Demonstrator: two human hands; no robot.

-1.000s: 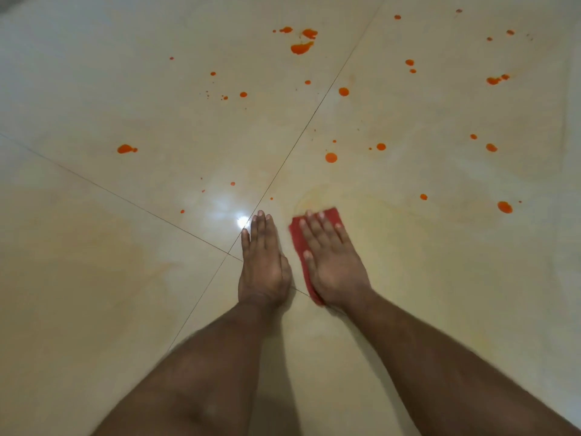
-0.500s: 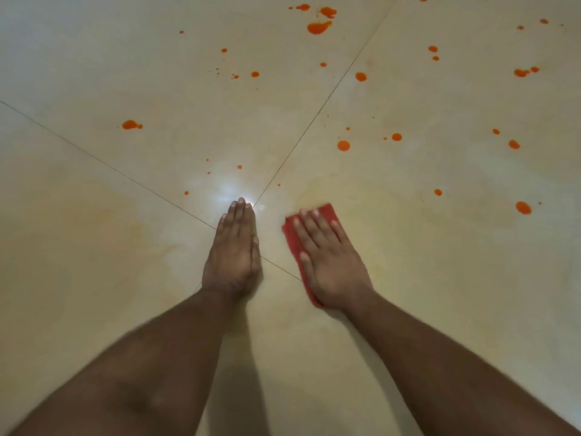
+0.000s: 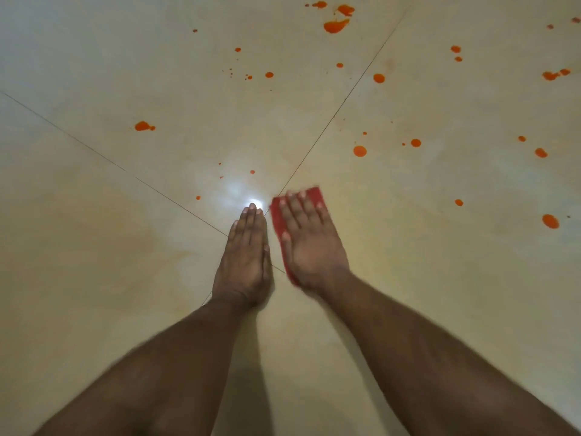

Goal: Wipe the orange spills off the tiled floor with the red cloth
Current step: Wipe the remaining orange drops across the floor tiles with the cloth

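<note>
My right hand (image 3: 311,243) lies flat on the red cloth (image 3: 315,192) and presses it to the cream tiled floor (image 3: 94,278), just right of where the tile joints cross. The cloth shows past the fingertips and along the thumb side. My left hand (image 3: 246,259) rests flat on the floor beside it, fingers straight, holding nothing. Orange spills dot the tiles ahead: a round drop (image 3: 359,151) closest beyond the cloth, a small one (image 3: 252,172) ahead of the left hand, a blot (image 3: 142,126) at the left, a large splash (image 3: 335,26) at the top.
More orange drops lie to the right (image 3: 550,221) and far right (image 3: 550,75). A bright light reflection (image 3: 254,204) sits at my left fingertips. Faint yellowish smears mark the left tile (image 3: 151,243).
My right hand has slid the cloth forward and a little left, toward the tile joint; it is motion-blurred. My left hand shifted left a second ago and now stays planted.
</note>
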